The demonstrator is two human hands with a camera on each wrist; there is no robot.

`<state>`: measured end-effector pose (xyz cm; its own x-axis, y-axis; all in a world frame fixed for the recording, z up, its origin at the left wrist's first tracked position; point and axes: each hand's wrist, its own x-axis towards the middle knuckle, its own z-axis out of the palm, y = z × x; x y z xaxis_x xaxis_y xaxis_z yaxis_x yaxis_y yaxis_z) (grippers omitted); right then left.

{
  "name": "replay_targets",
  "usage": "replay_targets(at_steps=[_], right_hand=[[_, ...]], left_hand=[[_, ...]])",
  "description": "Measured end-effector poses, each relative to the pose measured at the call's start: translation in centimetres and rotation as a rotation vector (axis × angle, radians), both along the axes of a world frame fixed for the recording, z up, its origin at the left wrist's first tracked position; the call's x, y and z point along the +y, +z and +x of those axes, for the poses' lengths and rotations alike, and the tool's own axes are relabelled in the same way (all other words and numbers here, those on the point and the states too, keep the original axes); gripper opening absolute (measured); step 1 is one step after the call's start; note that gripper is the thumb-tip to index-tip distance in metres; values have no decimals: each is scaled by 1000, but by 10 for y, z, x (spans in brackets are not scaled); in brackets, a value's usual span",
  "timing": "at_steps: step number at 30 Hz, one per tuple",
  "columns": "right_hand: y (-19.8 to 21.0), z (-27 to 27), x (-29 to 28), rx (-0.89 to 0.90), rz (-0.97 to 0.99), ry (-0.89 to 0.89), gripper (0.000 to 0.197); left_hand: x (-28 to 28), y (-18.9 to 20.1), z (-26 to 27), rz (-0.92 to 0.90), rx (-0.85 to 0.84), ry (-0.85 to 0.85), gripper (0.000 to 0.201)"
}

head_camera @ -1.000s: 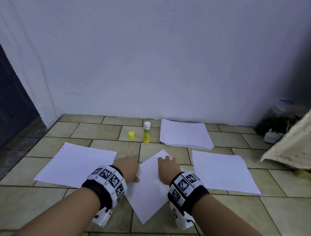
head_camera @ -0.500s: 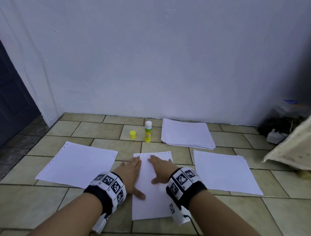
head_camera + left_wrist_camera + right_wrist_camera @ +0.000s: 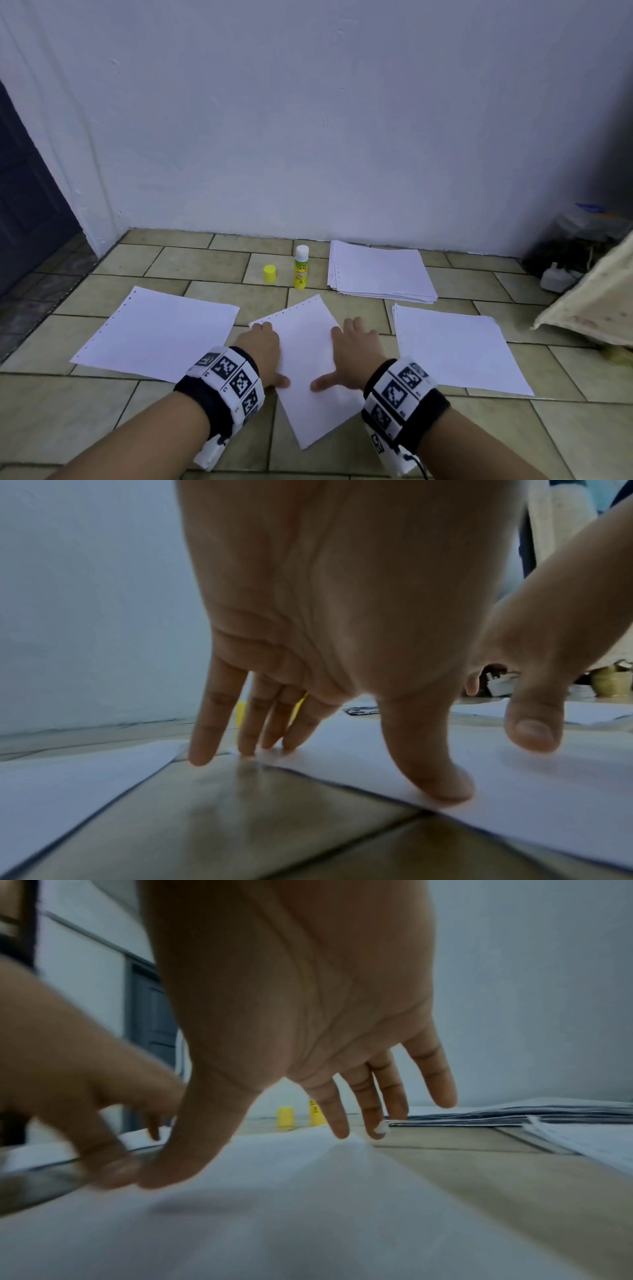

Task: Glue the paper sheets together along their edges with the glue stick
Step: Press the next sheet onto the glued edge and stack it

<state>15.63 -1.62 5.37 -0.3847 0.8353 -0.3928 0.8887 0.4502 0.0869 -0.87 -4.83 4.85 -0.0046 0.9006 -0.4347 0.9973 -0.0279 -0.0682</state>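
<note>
tiled floor meets a pale wall here, and everything i am working with lies on the floor rather than on any bench. my left hand and right hand are both spread flat on the middle sheet, fingers straight, gripping nothing. the left wrist view shows my fingertips pressing at the sheet's left edge with the thumb down on the paper, and the right wrist view shows the other hand's fingertips near its far right edge. i read this as holding the paper down so i can turn and line it up; it sits skewed, one corner pointing toward the wall, not yet square with its neighbours.

one single sheet lies toward the floor's left side, close to the middle sheet's corner but apart from it as far as i can tell. another sheet lies to the right, apart from the middle one; its left edge looks doubled, though i cannot be sure. a stack of spare paper waits near the wall, within reach.

the glue stick stands upright near the wall, beyond the middle sheet, with its yellow cap off and standing just beside it. that tells me it is ready to use, and standing it up keeps the glue off the tiles. neither hand touches it. some clutter sits in the far right corner, too dim to name.

my guess is the middle sheet must first be squared to a neighbour's edge.
</note>
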Motion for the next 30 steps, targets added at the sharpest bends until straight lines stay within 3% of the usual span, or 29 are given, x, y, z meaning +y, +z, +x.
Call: replay_targets(at_steps=[3,5,10,14,18,24,30], right_hand=[[-5,-1,-11,-4,1,55,94],[-4,4,-7,22,-29,92,90],[3,20,14,52,-95,186,91],[6,34,23,110,-135,86,94],[3,47,24,116,-122,-62,103],[-3,62,23,82,-210,-118,138],[-2,58,22,122,-221,-185,145]], left_hand=[[1,8,1,20,1,28,61],[4,11,-3,24,4,46,59],[15,-8,-17,24,-157,-66,101],[23,-19,-25,-77,-190,-94,127],[24,-24,-28,-110,-120,-97,133],[26,-27,-28,-115,-87,-128,135],[26,-27,-29,-114,-159,-99,137]])
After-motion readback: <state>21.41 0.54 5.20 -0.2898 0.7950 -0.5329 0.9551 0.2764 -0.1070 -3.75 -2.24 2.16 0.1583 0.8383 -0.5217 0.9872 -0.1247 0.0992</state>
